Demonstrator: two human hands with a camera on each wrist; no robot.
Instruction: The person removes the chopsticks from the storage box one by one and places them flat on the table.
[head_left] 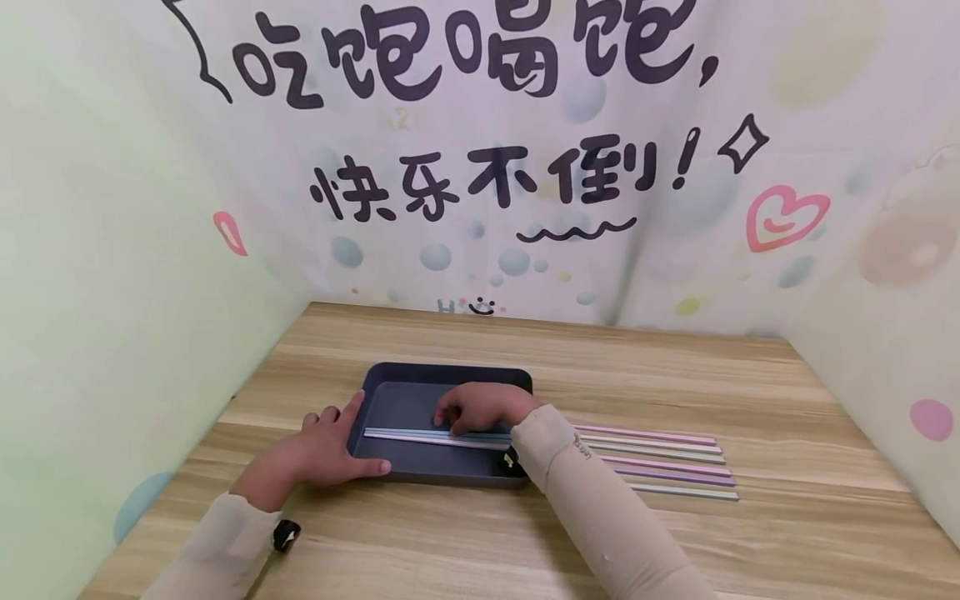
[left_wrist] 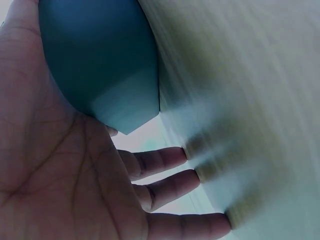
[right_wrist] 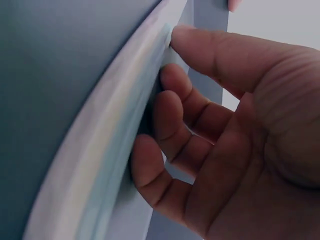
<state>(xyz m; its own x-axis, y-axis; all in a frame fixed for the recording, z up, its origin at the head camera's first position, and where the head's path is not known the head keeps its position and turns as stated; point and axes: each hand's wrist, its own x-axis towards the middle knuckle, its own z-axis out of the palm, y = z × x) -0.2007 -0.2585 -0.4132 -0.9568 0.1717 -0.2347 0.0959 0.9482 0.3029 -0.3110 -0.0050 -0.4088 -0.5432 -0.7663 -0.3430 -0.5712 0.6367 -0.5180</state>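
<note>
Left hand [head_left: 326,450], fingers apart, on tray [head_left: 405,402] left near corner; right hand [head_left: 480,406], fingers bent, apart, at sticks [head_left: 408,435] inside; more sticks [head_left: 675,475] right.

Head view looks forward and down; wrist views face left hand [head_left: 324,450] and right hand [head_left: 483,407] up close; all share the dark tray [head_left: 405,403].

Sticks [head_left: 405,435] lie in the tray [head_left: 405,404], apparently side by side — right of it, strips [head_left: 667,465] on the table [head_left: 795,417].
</note>
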